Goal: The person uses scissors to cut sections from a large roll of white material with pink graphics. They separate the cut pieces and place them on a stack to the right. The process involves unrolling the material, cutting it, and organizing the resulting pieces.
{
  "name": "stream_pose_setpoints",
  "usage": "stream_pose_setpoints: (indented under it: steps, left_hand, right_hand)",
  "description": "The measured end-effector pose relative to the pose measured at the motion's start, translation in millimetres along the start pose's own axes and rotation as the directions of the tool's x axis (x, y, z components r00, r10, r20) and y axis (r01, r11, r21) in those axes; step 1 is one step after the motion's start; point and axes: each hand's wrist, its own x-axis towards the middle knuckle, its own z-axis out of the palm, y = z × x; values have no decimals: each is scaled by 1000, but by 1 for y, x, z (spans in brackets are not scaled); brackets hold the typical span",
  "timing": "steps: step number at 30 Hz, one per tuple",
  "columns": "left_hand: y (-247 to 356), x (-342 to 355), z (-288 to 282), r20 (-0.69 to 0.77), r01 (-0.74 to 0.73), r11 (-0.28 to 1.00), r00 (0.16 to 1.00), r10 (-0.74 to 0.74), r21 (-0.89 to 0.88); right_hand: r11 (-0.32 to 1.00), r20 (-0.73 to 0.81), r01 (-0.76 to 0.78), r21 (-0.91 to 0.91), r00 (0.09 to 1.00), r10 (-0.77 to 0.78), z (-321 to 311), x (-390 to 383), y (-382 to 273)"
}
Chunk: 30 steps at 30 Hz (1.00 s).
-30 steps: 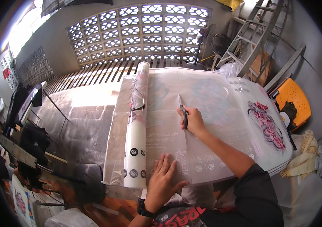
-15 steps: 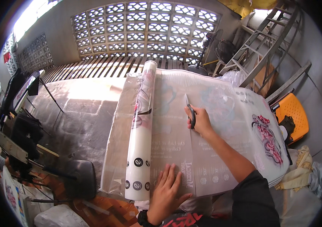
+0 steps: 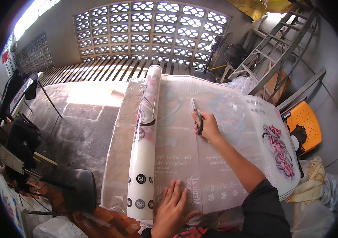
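Observation:
In my right hand (image 3: 206, 125) is a pair of scissors (image 3: 200, 126) with black handles, its bright blades pointing toward the far side over a printed translucent sheet (image 3: 177, 142). The fingers wrap round the handles. My left hand (image 3: 172, 208) lies flat near the front edge of the sheet, fingers stretched out, just right of a long roll (image 3: 139, 170). That roll is white with printed pink swirls and dark round marks, and shiny clear film covers part of it. A straight line runs down the sheet from near the scissors toward the front edge.
A stack of printed sheets with a pink and grey design (image 3: 278, 152) is at the right. Beyond are an orange plastic chair (image 3: 307, 123), a metal ladder (image 3: 272, 59) and a fan (image 3: 234, 53). Black equipment (image 3: 77, 188) stands at left; cloth and plastic (image 3: 312, 184) lie at right.
The view has shifted slightly, so the roll and my left hand appear a little lower and further left. The scissors stay in my right hand over nearly the same spot.

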Motion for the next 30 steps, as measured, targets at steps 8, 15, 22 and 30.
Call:
stream_pose_setpoints:
  steps: [8,15,22,30]
  left_hand:
    - [0,0,-1,12,11,1000,1000,-10,-11]
    - [3,-2,-1,-93,-12,996,996,4,-85]
    - [3,-1,-2,-103,-26,996,994,18,-83]
    - [3,1,0,-76,-15,999,997,12,-42]
  right_hand:
    - [1000,-15,17,14,1000,-17,0,10,0]
    - [999,-3,28,30,1000,-28,0,19,0]
    - [998,2,15,62,1000,-15,-1,29,0]
    - [997,14,-15,79,1000,14,-3,51,0]
